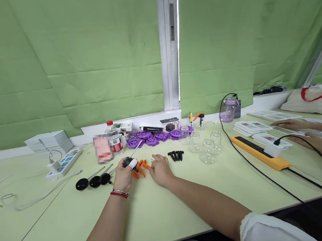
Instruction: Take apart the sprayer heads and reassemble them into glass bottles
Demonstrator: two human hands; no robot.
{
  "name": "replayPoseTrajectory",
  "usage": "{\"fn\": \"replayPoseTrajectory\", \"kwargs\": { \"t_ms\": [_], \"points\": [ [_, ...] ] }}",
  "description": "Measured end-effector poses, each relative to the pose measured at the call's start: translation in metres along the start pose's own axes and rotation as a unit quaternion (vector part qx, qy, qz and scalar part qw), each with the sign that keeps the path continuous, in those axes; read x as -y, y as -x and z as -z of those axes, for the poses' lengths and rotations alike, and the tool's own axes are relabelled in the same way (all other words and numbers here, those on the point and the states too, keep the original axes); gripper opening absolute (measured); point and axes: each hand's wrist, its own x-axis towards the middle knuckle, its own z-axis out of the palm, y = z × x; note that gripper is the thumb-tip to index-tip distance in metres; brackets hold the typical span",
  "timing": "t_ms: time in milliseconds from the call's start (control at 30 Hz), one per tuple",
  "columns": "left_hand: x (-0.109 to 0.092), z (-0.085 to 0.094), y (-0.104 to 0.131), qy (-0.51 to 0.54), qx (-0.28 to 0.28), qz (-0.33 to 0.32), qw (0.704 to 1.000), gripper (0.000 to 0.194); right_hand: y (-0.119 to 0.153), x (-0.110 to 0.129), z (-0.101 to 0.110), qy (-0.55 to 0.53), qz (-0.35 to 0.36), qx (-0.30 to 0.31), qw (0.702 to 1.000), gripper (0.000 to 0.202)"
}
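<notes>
My left hand (124,176) is closed around a black part with a thin metal rod (137,149) pointing up and to the right; something white covers its thumb. My right hand (161,170) is beside several orange pieces (142,168), its fingertips at the rightmost one; whether it grips that piece is not clear. Short black parts (175,155) lie in a row just beyond my right hand. Left of my left hand rest black round pieces with metal rods (95,181).
Purple parts (151,138) are piled behind, near a bottle (115,138). Clear glass jars (206,152) stand right of centre. A yellow power strip (259,152) and black cable cross the right side, near another person's hands. A white power strip (66,164) is left.
</notes>
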Motion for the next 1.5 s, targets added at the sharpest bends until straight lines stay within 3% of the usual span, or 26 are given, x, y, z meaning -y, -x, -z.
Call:
{"fn": "replayPoseTrajectory", "kwargs": {
  "t_ms": [100, 200, 300, 433, 533, 700, 900, 1267, 1500],
  "points": [
    [-0.001, -0.001, 0.003, 0.019, 0.019, 0.029, 0.999, 0.044, -0.001, -0.005, 0.018, -0.106, -0.041, -0.058, 0.992, 0.020],
    [-0.001, -0.003, 0.007, 0.010, 0.049, 0.052, 0.997, 0.047, 0.001, -0.015, 0.040, -0.267, -0.109, -0.095, 0.953, 0.022],
    [0.001, -0.008, 0.013, -0.018, 0.099, 0.067, 0.993, 0.049, 0.013, -0.031, 0.060, -0.465, -0.207, -0.055, 0.859, 0.025],
    [0.005, -0.016, 0.022, -0.069, 0.157, 0.073, 0.983, 0.048, 0.031, -0.058, 0.069, -0.653, -0.242, 0.040, 0.717, 0.020],
    [0.008, -0.020, 0.025, -0.130, 0.184, 0.059, 0.972, 0.044, 0.035, -0.074, 0.066, -0.696, -0.260, 0.081, 0.665, 0.017],
    [0.013, -0.020, 0.024, -0.221, 0.193, 0.019, 0.956, 0.038, 0.030, -0.083, 0.060, -0.674, -0.279, 0.157, 0.666, 0.015],
    [0.015, -0.020, 0.025, -0.268, 0.208, 0.000, 0.941, 0.036, 0.031, -0.084, 0.059, -0.663, -0.276, 0.177, 0.673, 0.016],
    [0.015, -0.023, 0.028, -0.270, 0.198, -0.018, 0.942, 0.040, 0.033, -0.080, 0.054, -0.618, -0.257, 0.198, 0.716, 0.016],
    [0.009, -0.026, 0.032, -0.235, 0.234, -0.023, 0.943, 0.039, 0.035, -0.074, 0.060, -0.604, -0.250, 0.213, 0.726, 0.019]
  ]
}}
